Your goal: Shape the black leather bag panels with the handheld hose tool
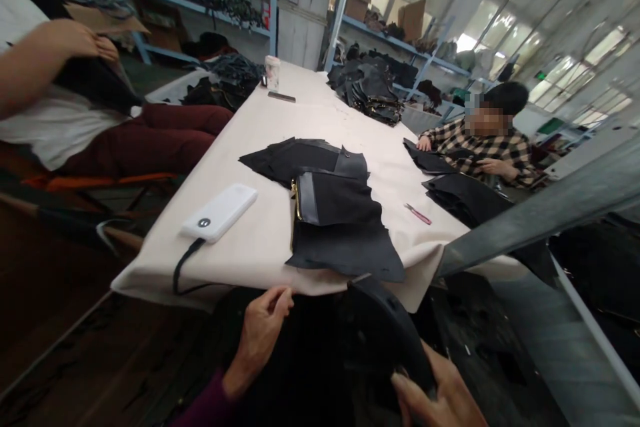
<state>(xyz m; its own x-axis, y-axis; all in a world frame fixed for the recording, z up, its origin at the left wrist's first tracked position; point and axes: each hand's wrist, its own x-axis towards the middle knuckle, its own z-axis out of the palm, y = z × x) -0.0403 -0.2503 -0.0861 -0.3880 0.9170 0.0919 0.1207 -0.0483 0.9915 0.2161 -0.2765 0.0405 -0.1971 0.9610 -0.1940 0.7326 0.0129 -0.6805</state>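
My left hand (263, 327) is closed at the front edge of the table (280, 123), its thumb and fingers pressed together; anything between them is too small to name. At the lower right, my right hand (437, 390) grips a curved black piece (393, 323), which hangs in front of the table. Just beyond my hands, black fabric pieces (345, 243) lie stacked near the edge, one with a gold zipper (299, 197). More black pieces (310, 155) lie behind them.
A white power bank (220, 213) with a black cable lies at the left. Small scissors (418, 214) rest to the right. One person (495, 140) sits across at the right, another (55, 80) at the left. A metal post (540, 193) slants over the right side.
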